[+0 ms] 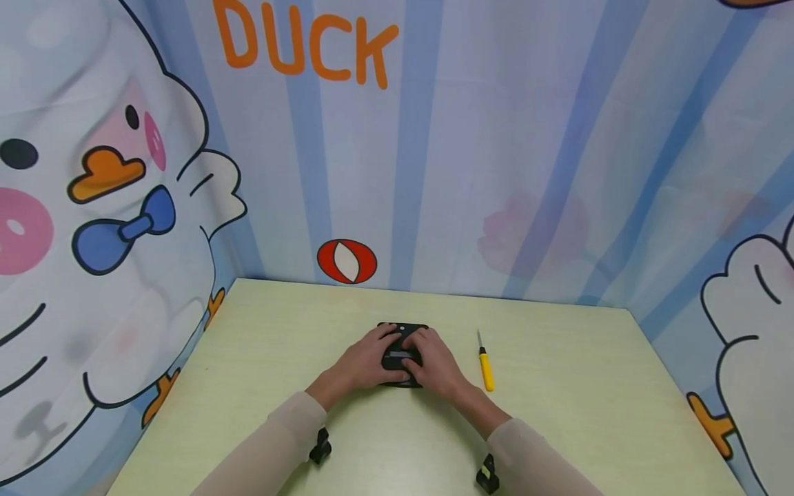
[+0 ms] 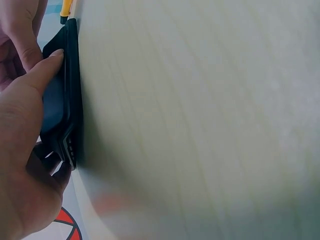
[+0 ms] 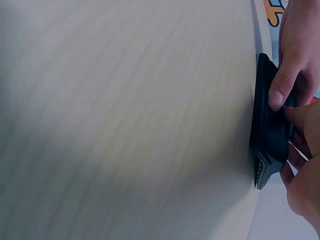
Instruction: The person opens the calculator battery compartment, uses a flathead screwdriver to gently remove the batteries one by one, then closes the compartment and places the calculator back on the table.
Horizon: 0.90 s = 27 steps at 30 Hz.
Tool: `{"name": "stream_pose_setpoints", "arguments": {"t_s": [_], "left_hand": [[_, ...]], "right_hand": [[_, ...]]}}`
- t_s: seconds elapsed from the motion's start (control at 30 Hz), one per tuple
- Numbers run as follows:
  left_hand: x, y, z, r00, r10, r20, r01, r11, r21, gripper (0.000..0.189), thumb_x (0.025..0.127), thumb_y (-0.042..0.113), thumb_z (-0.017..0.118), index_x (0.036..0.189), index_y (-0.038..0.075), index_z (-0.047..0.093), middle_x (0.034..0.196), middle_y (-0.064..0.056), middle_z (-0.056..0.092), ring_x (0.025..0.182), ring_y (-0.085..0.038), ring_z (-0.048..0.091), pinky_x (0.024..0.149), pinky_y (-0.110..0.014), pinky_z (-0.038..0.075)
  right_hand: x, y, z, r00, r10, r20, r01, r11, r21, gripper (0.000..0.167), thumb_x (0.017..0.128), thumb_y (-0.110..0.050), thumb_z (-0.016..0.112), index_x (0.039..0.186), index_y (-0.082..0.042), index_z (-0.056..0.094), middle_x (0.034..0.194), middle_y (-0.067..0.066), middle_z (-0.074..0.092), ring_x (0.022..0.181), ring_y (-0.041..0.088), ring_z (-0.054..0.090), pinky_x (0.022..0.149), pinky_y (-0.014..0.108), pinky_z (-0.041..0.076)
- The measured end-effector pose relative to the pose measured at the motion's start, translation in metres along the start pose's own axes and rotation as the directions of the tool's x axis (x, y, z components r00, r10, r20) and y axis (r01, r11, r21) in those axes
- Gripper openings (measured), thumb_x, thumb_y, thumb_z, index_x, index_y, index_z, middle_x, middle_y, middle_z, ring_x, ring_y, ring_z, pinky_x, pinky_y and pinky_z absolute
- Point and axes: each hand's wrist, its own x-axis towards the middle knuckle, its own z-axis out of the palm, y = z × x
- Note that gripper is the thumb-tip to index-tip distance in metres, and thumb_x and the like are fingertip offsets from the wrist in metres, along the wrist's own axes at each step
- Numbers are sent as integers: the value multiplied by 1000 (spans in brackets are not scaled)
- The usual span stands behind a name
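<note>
A flat black device [image 1: 394, 358] with a raised middle and a thin base edge lies near the middle of the table, covered in part by both hands. On its left side is my left hand [image 1: 370, 357], thumb over the top and fingers curled at the edge; the left wrist view shows the thumb [image 2: 47, 70] on the raised part. My right hand [image 1: 436, 362] holds the opposite side, its fingers bent over the edge in the right wrist view. A row of small slots [image 3: 258, 172] shows along one end of the device.
To the right lies a screwdriver [image 1: 486, 368] with a yellow handle, its thin tip pointing to the back. The pale table [image 1: 279, 310] ends at a striped curtain [image 1: 459, 172] with duck drawings. Small black mounts [image 1: 320, 446] are strapped near both wrists.
</note>
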Motion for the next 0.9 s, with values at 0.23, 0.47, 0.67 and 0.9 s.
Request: {"name": "stream_pose_setpoints", "arguments": {"t_s": [0.23,0.47,0.67,0.9], "left_hand": [[-1,1,-1,1000,3,2,-3,1000,-3,89,92,60,76,160,9,48,168,-11,37,154,-34,36,118,-51,43],[-1,2,-3,1000,2,1,-2,1000,2,89,93,60,76,160,8,47,168,-12,37,154,-35,35,119,-51,42],[-1,2,-3,1000,1,3,-1,1000,-3,90,92,58,77,160,7,48,168,-13,38,154,-35,36,119,-51,42],[-1,3,-3,1000,4,2,-4,1000,-4,89,93,57,78,160,7,47,168,-13,37,154,-35,36,119,-51,42]], "right_hand": [[-2,-4,-2,1000,-11,-9,11,1000,-6,24,94,-10,82,114,-5,69,115,11,66,112,30,58,105,49,51],[-4,-3,-2,993,-119,-16,117,991,-69,24,96,-10,80,119,-8,78,113,7,67,107,29,59,102,48,53],[-5,-1,0,989,-148,-15,146,984,-98,25,95,-9,81,120,-7,80,112,6,65,106,26,59,100,45,55],[-3,-1,1,984,-176,-7,174,977,-121,24,94,-7,81,118,-5,78,114,7,67,110,27,60,104,44,54]]}}
